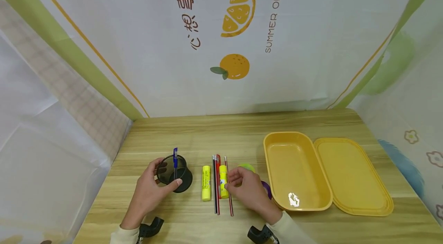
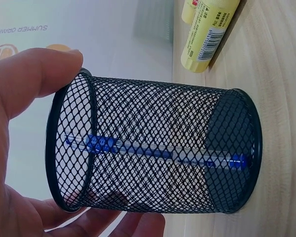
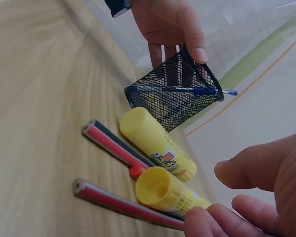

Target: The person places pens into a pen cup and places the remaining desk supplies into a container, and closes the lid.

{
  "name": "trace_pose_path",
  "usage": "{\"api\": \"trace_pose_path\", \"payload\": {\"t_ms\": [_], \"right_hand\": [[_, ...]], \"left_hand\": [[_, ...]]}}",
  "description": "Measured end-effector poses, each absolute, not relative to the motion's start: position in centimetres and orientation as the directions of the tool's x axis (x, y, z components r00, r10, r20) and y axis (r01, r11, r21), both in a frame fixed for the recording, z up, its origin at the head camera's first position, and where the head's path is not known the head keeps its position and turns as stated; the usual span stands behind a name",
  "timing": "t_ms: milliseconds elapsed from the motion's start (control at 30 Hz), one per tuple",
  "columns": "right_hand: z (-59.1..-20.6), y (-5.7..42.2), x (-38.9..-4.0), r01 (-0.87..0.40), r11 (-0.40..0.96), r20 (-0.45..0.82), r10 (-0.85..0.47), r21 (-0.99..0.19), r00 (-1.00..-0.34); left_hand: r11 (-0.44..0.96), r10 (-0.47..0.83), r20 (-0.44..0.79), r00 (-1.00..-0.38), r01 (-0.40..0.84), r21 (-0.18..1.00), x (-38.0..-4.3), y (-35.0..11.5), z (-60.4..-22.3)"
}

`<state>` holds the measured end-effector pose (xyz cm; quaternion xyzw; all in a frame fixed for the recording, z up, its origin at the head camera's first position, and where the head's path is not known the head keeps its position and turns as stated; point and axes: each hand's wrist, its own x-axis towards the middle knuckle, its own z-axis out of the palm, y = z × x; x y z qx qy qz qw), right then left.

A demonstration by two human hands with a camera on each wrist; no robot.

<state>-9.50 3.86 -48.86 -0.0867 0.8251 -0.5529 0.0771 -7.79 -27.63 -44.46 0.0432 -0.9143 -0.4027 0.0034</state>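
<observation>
My left hand (image 1: 149,189) grips the rim of a black mesh pen holder (image 2: 153,148), thumb on one side and fingers on the other. A blue pen (image 1: 175,163) stands inside the holder. Close to the right glue stick (image 1: 223,182) is my right hand (image 1: 247,188), its thumb and fingers apart with nothing between them; whether a fingertip touches the stick I cannot tell. Another yellow glue stick (image 1: 206,183) lies to the left. Between the two lie pencils (image 1: 215,188) and a red pen (image 1: 218,163). One more red pencil (image 3: 121,202) lies partly under the right glue stick.
A yellow tray (image 1: 299,171) stands on the right, with its flat yellow lid (image 1: 354,176) beside it. A green round item (image 1: 247,167) and a purple ring (image 1: 266,189) are partly hidden behind my right hand. A printed cloth hangs behind the wooden table (image 1: 207,128).
</observation>
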Motion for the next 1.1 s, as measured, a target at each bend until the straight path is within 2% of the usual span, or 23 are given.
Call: {"api": "trace_pose_path", "payload": {"t_ms": [1100], "right_hand": [[-49.9, 4.1, -8.2, -0.035, 0.377, -0.074, -0.27, -0.925, -0.96]], "left_hand": [[0.672, -0.081, -0.041, -0.996, -0.084, 0.735, -8.1, -27.7, -44.7]]}}
